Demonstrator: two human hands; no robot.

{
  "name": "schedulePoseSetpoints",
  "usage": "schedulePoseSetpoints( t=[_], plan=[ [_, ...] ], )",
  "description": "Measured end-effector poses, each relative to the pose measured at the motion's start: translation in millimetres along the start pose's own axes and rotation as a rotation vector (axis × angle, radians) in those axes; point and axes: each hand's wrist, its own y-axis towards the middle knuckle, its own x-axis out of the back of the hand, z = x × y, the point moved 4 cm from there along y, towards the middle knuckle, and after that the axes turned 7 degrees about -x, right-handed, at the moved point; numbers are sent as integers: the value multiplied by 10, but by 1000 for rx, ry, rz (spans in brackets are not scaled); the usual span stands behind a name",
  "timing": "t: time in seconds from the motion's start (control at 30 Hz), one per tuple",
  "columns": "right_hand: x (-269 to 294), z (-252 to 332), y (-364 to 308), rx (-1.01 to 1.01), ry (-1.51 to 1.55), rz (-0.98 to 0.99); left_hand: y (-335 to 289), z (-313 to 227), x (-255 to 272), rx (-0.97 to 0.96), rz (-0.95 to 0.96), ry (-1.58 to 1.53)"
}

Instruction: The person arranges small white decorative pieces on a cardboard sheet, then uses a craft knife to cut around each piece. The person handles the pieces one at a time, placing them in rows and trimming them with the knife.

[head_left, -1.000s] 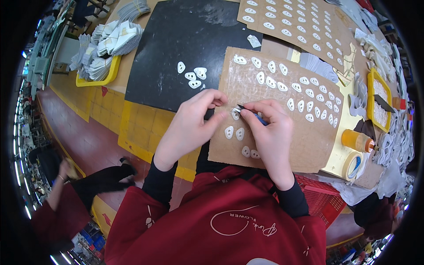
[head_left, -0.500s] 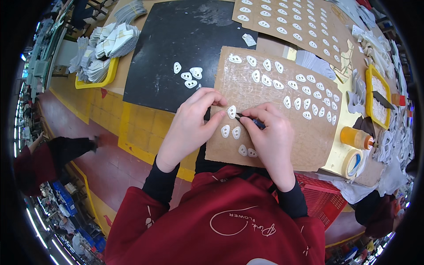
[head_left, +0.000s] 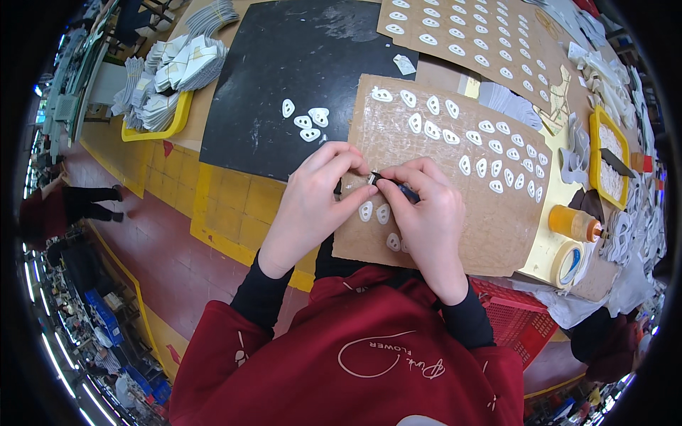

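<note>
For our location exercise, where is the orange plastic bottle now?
Head view, right side: the bottle lies beside the nearer brown cardboard sheet, beyond the beige tape roll.

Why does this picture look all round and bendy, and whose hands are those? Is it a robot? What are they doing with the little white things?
No robot here! You see a person's bare left hand and right hand. The camera is worn on the person's head and looks down. Its very wide lens bends straight edges near the rim.

A brown board lies in front of the person, with many white pieces on it. A black board beside it has a few more. To the right are an orange bottle and a roll of tape.

The right fingers hold a dark, thin tool. The left fingers are close to its tip; whether they grip anything is hard to tell.
</note>
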Motion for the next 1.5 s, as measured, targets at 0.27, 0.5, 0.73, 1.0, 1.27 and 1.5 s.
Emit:
schedulePoseSetpoints(
  t=[0.27,0.5,0.73,1.0,1.27,1.5],
  plan=[
    [75,22,-8,-4,17,-20,17,53,12,72,-50,-57],
    [170,-77,34,-28,-175,-37,33,41,5,135,-54,-36],
    [160,-138,59,-33,-148,-22,99,44,25,89,-2,50],
    [146,-100,69,-77,-176,-6,120,93,72,40,42,-2],
    [145,-38,100,-66,-255,17,215,-15,397,-200,-123,60],
    [155,-50,105,-74,-266,32,741,-43,604,-844,-429,692]
  ],
)
